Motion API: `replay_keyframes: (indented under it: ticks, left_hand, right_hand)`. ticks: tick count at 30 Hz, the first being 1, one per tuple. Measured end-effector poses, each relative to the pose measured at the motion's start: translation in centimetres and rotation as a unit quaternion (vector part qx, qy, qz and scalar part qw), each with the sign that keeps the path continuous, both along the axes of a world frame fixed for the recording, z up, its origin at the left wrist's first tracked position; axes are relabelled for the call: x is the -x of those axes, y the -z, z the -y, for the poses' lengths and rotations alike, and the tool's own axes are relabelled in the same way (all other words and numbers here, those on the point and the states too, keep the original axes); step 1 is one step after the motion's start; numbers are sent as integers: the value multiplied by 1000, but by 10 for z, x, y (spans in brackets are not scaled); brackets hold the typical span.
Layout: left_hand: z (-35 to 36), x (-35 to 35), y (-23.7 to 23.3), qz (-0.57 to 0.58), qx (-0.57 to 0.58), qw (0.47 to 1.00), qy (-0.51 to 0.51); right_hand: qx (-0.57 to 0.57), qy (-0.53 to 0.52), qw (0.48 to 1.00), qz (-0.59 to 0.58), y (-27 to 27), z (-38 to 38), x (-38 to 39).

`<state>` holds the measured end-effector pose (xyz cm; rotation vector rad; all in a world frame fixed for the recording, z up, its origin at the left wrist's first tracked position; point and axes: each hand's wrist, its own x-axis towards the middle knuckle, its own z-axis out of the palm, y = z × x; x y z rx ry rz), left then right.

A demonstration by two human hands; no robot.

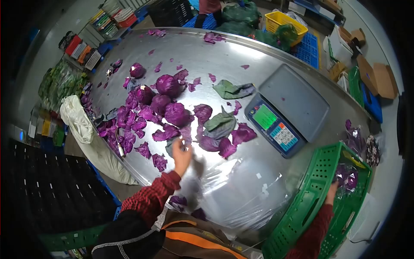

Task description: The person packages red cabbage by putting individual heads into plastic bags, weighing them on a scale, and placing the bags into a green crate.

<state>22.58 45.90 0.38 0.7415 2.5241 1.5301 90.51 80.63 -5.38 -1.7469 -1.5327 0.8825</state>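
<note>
My left hand (pixel 182 159) is over the steel table, its fingers curved and a little apart, with nothing visible in them. It is nearest to a dark grey-green leaf (pixel 170 147) and loose purple leaves. Beyond it are several red cabbage heads, one of them a trimmed red cabbage (pixel 176 114). My right hand (pixel 331 192) reaches into the green crate (pixel 317 172) at the right and grips a red cabbage in clear plastic wrap (pixel 347 178). Its fingertips are partly hidden by the cabbage.
A digital scale (pixel 284 110) with a lit green display stands on the table (pixel 194 47). Clear plastic film (pixel 241 194) lies at the front edge. A knife (pixel 120 149) rests among leaves at the left. Another person (pixel 210 8) is beyond the table, near a yellow basket (pixel 282 25).
</note>
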Motion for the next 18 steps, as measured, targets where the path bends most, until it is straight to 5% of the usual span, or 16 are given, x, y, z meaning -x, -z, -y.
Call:
replay_keyframes:
  ticks: [1, 3, 5, 7, 11, 13, 14, 15, 17, 18]
  left_hand:
    - [-8, 43, 2, -16, -41, 997, -65]
    - [-38, 126, -13, -73, -81, 984, -139]
    - [-78, 189, -55, -187, -3, 972, -143]
    - [-111, 247, -68, -236, 89, 963, -90]
    - [-151, 303, -65, -101, 357, 928, 25]
    - [-160, 311, -70, -67, 336, 939, 32]
    - [-157, 322, -64, -63, 337, 939, 31]
    - [-160, 333, -55, -18, 263, 964, 14]
    - [-168, 369, -16, 109, 65, 992, 26]
    - [-164, 359, -40, 231, 5, 971, 60]
  right_hand:
    - [-42, 26, 978, 202, -53, 21, 16]
    - [-172, 27, 957, 234, -132, 56, 44]
    - [-166, 94, 979, 77, -195, 99, 89]
    - [-124, 115, 982, 78, -229, 144, 128]
    - [-100, 78, 989, 74, -201, 221, 198]
    - [-37, 19, 983, 181, -221, 258, 278]
    - [-12, 24, 997, 76, -189, 265, 276]
    - [13, 32, 999, -32, -152, 272, 279]
    - [39, -5, 997, -63, -143, 284, 335]
    - [89, -41, 992, -84, -147, 288, 362]
